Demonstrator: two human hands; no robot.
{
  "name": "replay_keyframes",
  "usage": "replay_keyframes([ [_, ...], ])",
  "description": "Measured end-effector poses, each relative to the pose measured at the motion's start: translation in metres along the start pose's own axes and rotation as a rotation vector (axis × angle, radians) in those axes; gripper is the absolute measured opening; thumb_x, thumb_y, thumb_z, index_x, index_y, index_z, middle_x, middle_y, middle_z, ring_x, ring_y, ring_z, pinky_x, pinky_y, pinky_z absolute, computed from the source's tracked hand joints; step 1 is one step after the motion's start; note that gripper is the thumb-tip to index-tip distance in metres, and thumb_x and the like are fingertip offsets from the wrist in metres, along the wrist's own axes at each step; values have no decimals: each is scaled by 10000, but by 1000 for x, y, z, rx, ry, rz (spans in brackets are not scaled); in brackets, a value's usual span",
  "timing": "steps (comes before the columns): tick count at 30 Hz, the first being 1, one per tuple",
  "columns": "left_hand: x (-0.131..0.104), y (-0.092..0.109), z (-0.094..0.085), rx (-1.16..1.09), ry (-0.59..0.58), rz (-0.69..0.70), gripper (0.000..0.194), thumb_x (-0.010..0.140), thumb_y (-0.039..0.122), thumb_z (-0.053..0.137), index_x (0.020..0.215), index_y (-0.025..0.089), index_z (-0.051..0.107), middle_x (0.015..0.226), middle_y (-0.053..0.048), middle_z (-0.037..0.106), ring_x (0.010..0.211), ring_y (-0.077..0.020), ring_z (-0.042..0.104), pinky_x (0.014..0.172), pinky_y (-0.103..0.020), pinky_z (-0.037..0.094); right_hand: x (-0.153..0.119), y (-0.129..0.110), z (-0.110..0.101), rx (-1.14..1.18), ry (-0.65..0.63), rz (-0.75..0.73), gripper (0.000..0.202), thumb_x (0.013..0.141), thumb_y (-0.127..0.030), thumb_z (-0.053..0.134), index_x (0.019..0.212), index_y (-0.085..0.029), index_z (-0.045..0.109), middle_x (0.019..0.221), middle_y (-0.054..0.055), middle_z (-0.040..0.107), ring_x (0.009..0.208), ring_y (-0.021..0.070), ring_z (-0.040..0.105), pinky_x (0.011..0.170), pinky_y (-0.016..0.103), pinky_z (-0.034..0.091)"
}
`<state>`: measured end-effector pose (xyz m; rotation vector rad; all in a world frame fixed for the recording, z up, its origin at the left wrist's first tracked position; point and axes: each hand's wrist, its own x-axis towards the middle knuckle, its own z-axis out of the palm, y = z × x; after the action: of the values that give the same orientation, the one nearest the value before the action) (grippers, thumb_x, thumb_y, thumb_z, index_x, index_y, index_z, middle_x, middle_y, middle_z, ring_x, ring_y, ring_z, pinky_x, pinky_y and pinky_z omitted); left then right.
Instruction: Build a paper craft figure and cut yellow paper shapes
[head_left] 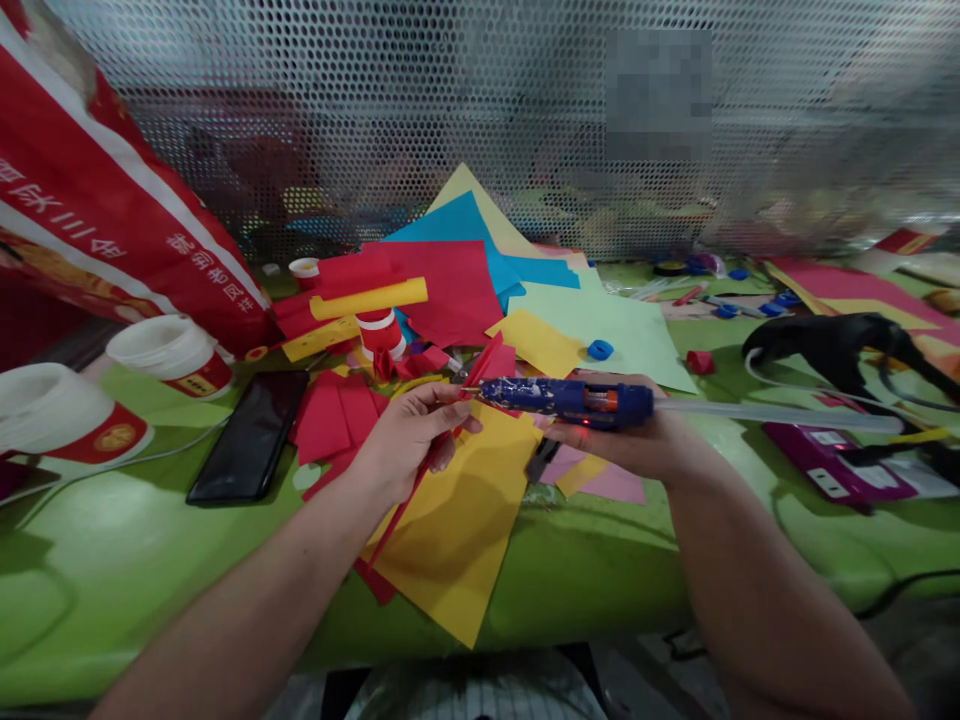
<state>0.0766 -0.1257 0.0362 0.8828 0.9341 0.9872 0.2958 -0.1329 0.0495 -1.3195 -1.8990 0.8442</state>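
My right hand [637,440] is wrapped round a blue hot glue gun [532,396] with a small red light lit. A long clear glue stick [780,411] runs out of its back end. The nozzle points left and meets the tips of my left hand [420,430]. Between the thumb and fingers of that hand is a thin strip of red paper [409,500], slanting from upper right to lower left. Beneath both hands lies a sheet of yellow paper [465,540]. Whether glue is on the strip cannot be made out.
Coloured sheets [450,290] pile up behind, against a perforated metal screen [375,130]. Left are a black phone [249,435], paper cups [176,355] and a tall red bag [150,210]. Right lie a purple power strip [832,465] and a black cable-trailing object [832,350].
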Motion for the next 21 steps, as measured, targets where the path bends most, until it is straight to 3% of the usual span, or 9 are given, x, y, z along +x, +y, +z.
replay_keyframes([
  [21,-2,-2,2,144,88,84,214,657,244,702,804,149,579,576,21,646,273,-29,394,289,-167,266,0,3,-3,-81,94,-30,256,662,-458,687,686,-213,619,629,8,644,552,164,587,498,254,486],
])
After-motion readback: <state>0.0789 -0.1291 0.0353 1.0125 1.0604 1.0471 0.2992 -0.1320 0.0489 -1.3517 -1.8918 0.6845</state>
